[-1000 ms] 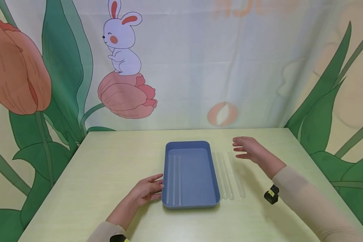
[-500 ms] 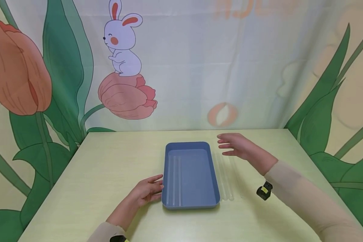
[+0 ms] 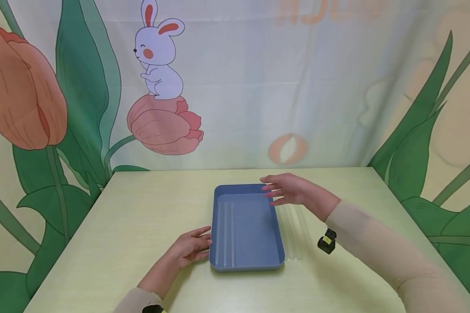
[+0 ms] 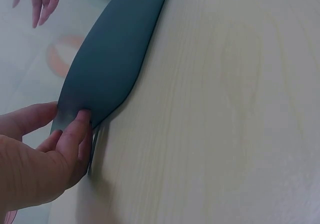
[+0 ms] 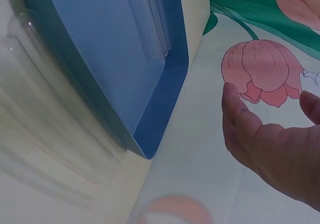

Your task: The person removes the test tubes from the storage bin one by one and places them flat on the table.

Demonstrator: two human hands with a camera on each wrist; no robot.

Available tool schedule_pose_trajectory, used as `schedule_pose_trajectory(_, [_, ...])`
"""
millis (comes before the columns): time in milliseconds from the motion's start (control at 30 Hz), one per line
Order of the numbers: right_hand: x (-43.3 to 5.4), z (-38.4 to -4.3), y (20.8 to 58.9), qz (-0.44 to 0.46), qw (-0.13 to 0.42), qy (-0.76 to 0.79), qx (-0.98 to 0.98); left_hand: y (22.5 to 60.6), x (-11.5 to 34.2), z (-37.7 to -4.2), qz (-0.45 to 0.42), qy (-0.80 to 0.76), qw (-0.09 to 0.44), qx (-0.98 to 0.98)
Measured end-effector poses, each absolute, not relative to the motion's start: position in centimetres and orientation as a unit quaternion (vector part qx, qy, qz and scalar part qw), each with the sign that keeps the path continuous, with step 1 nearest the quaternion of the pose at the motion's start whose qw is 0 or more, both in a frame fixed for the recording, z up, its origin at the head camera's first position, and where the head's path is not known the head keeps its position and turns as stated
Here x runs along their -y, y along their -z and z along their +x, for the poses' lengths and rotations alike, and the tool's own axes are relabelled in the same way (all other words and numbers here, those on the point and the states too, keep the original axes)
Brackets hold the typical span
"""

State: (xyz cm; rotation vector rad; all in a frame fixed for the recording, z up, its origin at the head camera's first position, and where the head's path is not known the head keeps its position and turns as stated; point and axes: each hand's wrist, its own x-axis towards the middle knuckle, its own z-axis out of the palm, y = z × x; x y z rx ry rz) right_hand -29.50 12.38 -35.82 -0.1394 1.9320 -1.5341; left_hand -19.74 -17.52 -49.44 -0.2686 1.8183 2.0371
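Note:
A blue rectangular tray (image 3: 254,234) rests on the table, with several clear tubes (image 3: 228,234) lying lengthwise along its left side. My left hand (image 3: 189,248) is at the tray's left wall; in the left wrist view its fingertips touch the outer wall (image 4: 112,59), fingers loosely bent. Over the tray's far right corner hovers my right hand (image 3: 290,189), fingers spread and holding nothing. To the right of the tray, more clear tubes (image 3: 291,239) lie on the table, partly faint against the pale surface. The right wrist view shows their rounded ends (image 5: 20,31) close beside the tray.
The pale wood-grain table (image 3: 156,200) extends around the tray. Behind it hangs a curtain (image 3: 235,108) printed with tulips and a rabbit. A black wrist camera (image 3: 327,241) sits beneath the right sleeve.
My right hand has moved left, from beyond the loose tubes to above the tray's far right corner. My left hand and the tray have stayed in place.

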Motion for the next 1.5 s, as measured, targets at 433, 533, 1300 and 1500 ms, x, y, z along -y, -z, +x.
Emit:
schedule_pose_trajectory(433, [-9.4,-30.1,37.7,-0.036,0.359,0.594,-0.719,49.4,17.4,-19.7,-0.095,-0.727,0.197,-0.65])
schedule_pose_trajectory(533, [-8.8,-30.1,38.2,-0.03,0.364,0.596,-0.715,49.4,17.3,-19.7,-0.096,-0.727,0.196,-0.651])
schedule_pose_trajectory(1300, [-5.5,-30.7,41.8,0.048,0.369,0.592,-0.715,49.2,17.4,-19.6,-0.103,-0.727,0.194,-0.651])
schedule_pose_trajectory(1500, [-5.1,-30.9,42.8,0.057,0.365,0.583,-0.724,49.3,17.3,-19.6,-0.107,-0.725,0.192,-0.652])
